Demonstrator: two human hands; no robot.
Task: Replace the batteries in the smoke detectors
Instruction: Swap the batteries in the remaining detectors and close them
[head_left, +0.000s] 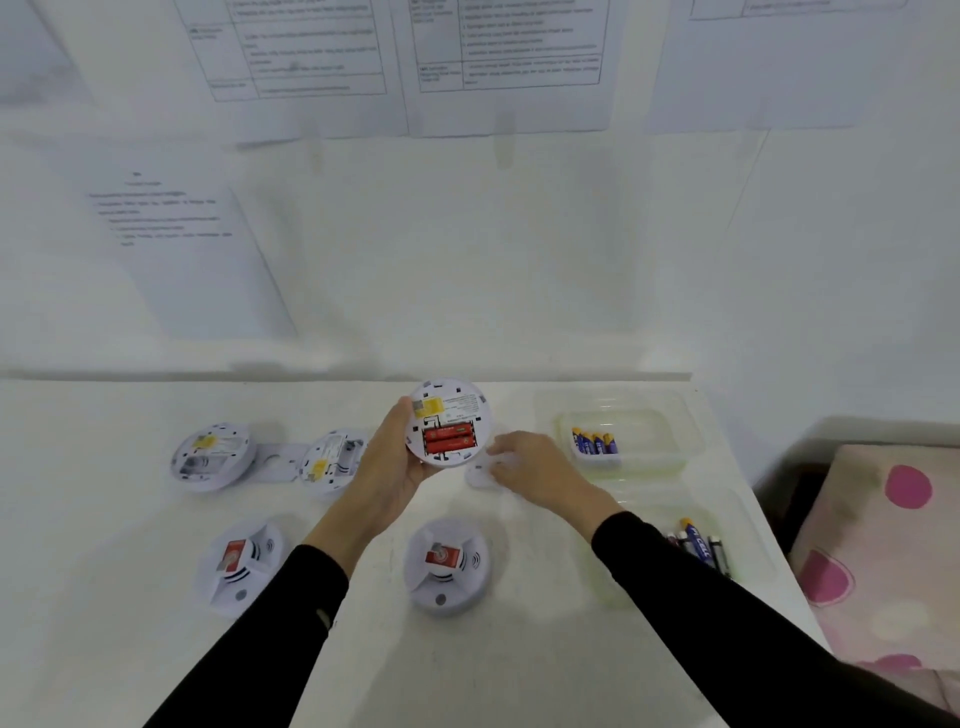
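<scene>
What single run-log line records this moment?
left hand: holds detector, red batteries in | right hand: on white cover | fresh batteries: in tray

Both arms reach forward in black sleeves, from 7 and 5 o'clock toward the middle. The left hand (387, 462) is raised, palm turned inward, fingers and thumb curled in a grip. The right hand (535, 467) lies low, palm down, fingers stretched toward 9 o'clock.
</scene>
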